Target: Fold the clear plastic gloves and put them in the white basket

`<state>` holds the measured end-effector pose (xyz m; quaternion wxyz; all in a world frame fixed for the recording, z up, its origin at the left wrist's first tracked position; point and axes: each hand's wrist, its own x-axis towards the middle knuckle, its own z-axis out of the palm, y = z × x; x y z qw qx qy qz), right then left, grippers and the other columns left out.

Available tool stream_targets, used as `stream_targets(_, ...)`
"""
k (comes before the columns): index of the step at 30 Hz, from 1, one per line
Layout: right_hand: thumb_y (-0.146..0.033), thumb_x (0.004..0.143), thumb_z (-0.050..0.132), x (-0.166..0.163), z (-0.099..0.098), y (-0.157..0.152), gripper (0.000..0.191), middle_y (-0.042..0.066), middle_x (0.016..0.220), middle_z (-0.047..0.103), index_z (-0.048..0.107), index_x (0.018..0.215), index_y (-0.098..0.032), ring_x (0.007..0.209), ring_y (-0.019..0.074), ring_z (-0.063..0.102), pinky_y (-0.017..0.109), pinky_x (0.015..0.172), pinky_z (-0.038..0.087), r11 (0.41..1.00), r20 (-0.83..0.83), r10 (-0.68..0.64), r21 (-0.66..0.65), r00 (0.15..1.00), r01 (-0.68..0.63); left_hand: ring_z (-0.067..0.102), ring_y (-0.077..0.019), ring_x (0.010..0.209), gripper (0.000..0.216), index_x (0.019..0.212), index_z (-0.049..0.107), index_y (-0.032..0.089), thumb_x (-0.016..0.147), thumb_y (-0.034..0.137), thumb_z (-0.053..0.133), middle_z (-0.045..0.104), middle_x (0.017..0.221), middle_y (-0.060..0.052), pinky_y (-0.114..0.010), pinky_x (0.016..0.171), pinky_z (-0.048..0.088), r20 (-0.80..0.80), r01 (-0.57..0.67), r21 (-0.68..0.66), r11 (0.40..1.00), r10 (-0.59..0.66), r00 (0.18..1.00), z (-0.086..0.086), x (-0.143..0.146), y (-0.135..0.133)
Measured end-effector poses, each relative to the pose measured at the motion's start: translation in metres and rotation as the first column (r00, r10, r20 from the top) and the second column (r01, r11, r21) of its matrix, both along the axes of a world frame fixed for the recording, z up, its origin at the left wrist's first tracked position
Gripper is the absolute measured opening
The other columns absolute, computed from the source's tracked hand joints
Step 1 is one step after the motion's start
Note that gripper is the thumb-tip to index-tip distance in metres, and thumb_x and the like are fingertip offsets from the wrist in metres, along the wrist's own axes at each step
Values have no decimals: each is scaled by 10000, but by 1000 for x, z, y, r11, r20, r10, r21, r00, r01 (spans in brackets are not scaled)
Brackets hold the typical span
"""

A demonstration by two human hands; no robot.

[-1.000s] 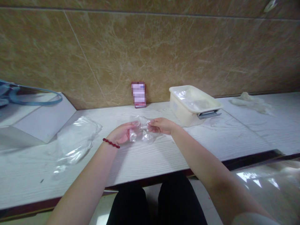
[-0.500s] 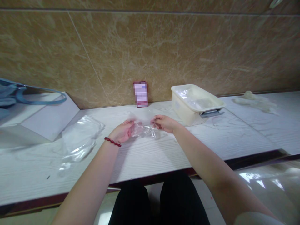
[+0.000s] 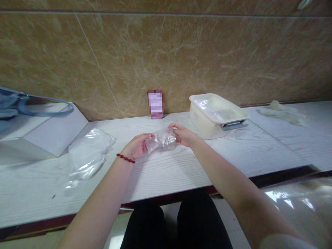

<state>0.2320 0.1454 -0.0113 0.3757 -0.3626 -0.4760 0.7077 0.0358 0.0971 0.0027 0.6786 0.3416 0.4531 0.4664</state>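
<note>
A crumpled clear plastic bag (image 3: pixel 161 141) is held between both hands just above the white wood-grain table (image 3: pixel 166 169). My left hand (image 3: pixel 136 146), with a red bead bracelet at the wrist, pinches the bag's left end. My right hand (image 3: pixel 183 135) pinches its right end, fingers curled. The bag is bunched into a narrow strip between them.
A pile of clear plastic bags (image 3: pixel 86 155) lies at the left. A cream plastic tub (image 3: pixel 215 116) with plastic inside stands at the right by the marble wall. A small pink box (image 3: pixel 155 104) leans on the wall. More crumpled plastic (image 3: pixel 282 112) lies far right; a white box (image 3: pixel 38 133) far left.
The bag was spread wider between my hands; now it is folded down and bunched tighter. My right hand has moved slightly up and in.
</note>
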Motion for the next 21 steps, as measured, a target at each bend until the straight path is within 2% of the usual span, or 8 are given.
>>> stream_targets(3,-215,736,492,-1,1,0,222,-66,685,548,443,947,-264,490,56,497,156,404,353,999,-7,15,-41,1000,-15,579,-102,550,160,742,576,126,594,103,633,623,652,-14,-189,507,460,-52,-24,78,997,28,998,-4,1,1)
stream_targets(7,-304,768,483,-2,3,-4,160,-7,743,592,472,904,-219,573,93,563,150,375,328,984,55,117,-140,992,-108,581,-95,557,199,727,565,135,558,77,653,627,688,-4,-195,517,466,-31,-104,130,986,109,994,-5,-2,1)
stream_targets(9,-244,738,532,-2,4,-7,142,24,757,608,489,861,-187,611,109,581,146,379,329,969,77,207,-155,975,-193,587,-95,587,208,729,561,135,554,70,651,632,739,-8,-200,539,475,-3,-132,149,980,134,991,-3,-3,1)
stream_targets(11,-161,701,570,-2,3,-8,129,31,712,606,497,807,-158,607,101,577,143,406,352,966,77,236,-130,969,-225,587,-91,599,222,735,558,134,547,61,650,631,769,-9,-196,544,476,12,-146,160,976,146,989,-2,-4,1)
stream_targets(15,-81,678,582,-3,0,-7,129,3,617,577,492,752,-137,564,58,542,145,505,407,992,42,112,-56,993,-109,588,-98,615,278,758,550,138,519,44,656,622,781,-7,-195,536,473,-12,-137,170,976,141,990,-3,-4,2)
stream_targets(21,-73,639,611,-3,1,-2,226,-19,624,569,472,798,-155,594,67,547,182,580,430,997,13,-78,-7,997,78,579,-97,625,357,782,539,141,472,13,662,602,816,0,-201,539,474,-67,-99,181,979,112,991,-6,-2,3)
